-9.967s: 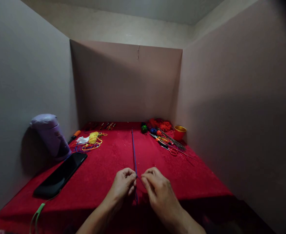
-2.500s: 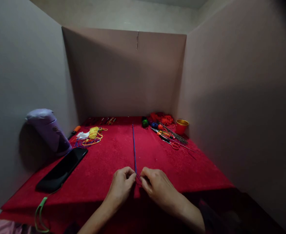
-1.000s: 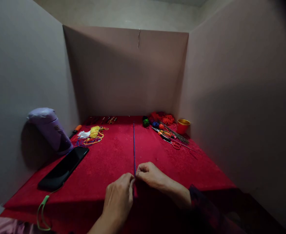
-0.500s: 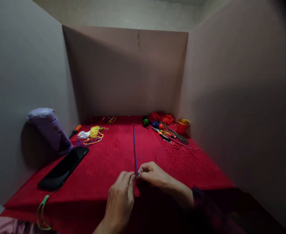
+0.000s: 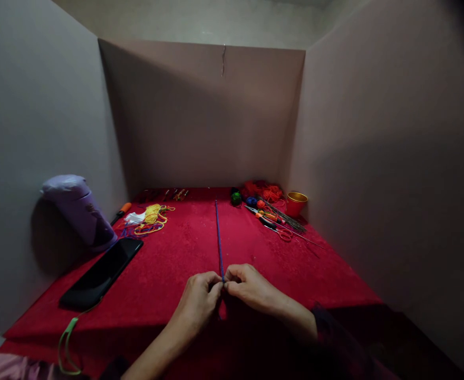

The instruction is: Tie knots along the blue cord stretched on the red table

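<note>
Your left hand [image 5: 198, 298] and right hand [image 5: 253, 287] met at the near end of a blue cord [image 5: 218, 237], thumb and forefinger of each pinching it from opposite sides. Your fingertips were nearly touching and hid that bit of cord, so which strand each one gripped could not be told. The cord ran away from you up the middle of the red-covered counter [image 5: 180, 264] in a straight line – most likely because your pinch drew it taut against something at the far end, though how it was secured there was too small to see. Working from both sides probably let you steady the cord with one hand and handle its fine strands with the other.

The rest stood off to the sides, which left your forearms room. On your left, a black phone [image 5: 101, 274] lay flat, with a purple bottle [image 5: 84, 214] tilted just beyond it, its upper part near the side panel [image 5: 58, 121]; the panel may have been propping it. Yellow yarn [image 5: 153, 214] lay loosely heaped farther back. On your right, pliers [image 5: 267, 220] and red-handled scissors [image 5: 284, 234] lay together, near a red cup [image 5: 294, 207] standing upright – apparently grouped to stay clear of the cord.
</note>
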A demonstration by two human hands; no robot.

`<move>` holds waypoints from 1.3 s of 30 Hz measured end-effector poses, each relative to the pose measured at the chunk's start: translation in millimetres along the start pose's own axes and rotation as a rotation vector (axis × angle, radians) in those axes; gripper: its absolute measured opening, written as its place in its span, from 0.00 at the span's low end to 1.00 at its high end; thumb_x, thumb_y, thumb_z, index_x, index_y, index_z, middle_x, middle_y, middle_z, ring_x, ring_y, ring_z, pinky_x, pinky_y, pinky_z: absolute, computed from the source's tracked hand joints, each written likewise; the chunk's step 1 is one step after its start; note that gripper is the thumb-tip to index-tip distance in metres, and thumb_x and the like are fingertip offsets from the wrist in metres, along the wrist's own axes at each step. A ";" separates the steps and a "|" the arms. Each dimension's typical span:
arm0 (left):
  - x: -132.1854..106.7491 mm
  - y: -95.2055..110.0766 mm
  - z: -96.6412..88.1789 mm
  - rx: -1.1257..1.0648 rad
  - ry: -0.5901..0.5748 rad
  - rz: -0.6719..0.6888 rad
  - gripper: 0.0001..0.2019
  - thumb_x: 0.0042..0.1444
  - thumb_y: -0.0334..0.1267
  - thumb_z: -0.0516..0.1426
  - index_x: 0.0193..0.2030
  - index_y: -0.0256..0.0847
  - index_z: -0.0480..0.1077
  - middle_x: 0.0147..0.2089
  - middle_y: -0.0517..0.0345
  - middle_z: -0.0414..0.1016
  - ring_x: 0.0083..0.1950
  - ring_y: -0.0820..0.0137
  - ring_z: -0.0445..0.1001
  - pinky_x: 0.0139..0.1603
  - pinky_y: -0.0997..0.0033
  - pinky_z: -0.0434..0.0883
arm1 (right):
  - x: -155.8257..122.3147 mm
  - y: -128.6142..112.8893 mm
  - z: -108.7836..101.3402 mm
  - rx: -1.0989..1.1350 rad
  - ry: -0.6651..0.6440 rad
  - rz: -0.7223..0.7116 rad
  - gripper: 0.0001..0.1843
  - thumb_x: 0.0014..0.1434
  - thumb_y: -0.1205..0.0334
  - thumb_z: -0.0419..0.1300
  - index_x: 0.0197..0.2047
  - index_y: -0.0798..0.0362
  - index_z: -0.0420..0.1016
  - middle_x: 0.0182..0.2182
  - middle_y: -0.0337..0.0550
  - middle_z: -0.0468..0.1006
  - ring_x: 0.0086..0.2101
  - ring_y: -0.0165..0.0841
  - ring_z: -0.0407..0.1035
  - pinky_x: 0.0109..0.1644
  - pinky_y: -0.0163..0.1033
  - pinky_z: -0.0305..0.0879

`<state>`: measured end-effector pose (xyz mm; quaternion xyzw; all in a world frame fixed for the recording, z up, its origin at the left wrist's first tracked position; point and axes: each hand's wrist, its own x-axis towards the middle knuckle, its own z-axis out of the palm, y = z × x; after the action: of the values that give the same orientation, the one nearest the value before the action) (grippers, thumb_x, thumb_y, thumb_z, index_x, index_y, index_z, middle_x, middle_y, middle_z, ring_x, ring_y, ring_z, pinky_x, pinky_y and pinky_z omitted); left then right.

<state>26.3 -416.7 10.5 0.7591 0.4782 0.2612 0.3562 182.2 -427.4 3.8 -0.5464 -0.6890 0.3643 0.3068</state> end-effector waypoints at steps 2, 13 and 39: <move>-1.0 3.8 -1.1 0.039 0.011 0.009 0.12 0.51 0.35 0.49 0.24 0.36 0.71 0.24 0.56 0.72 0.27 0.72 0.66 0.28 0.75 0.57 | -5.8 -3.1 -2.3 -0.080 0.036 -0.027 0.04 0.48 0.70 0.52 0.24 0.56 0.66 0.22 0.34 0.67 0.25 0.25 0.57 0.26 0.30 0.48; 0.3 -5.3 17.2 -0.487 0.010 -0.174 0.10 0.47 0.43 0.53 0.24 0.37 0.64 0.18 0.63 0.65 0.16 0.76 0.61 0.18 0.77 0.56 | -58.0 -15.3 21.2 -0.324 0.179 -0.005 0.08 0.56 0.68 0.51 0.31 0.50 0.70 0.26 0.37 0.75 0.26 0.28 0.66 0.30 0.32 0.50; -0.6 -4.6 6.2 -0.581 -0.072 -0.214 0.16 0.46 0.49 0.55 0.25 0.36 0.63 0.17 0.66 0.62 0.12 0.82 0.53 0.14 0.79 0.49 | 1.4 -3.4 3.4 0.168 -0.090 0.183 0.11 0.56 0.62 0.50 0.24 0.56 0.64 0.16 0.32 0.62 0.15 0.20 0.54 0.18 0.27 0.45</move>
<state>28.1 -417.8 3.0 0.5795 0.4477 0.3211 0.6005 177.3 -427.0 4.7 -0.5627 -0.6162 0.4713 0.2857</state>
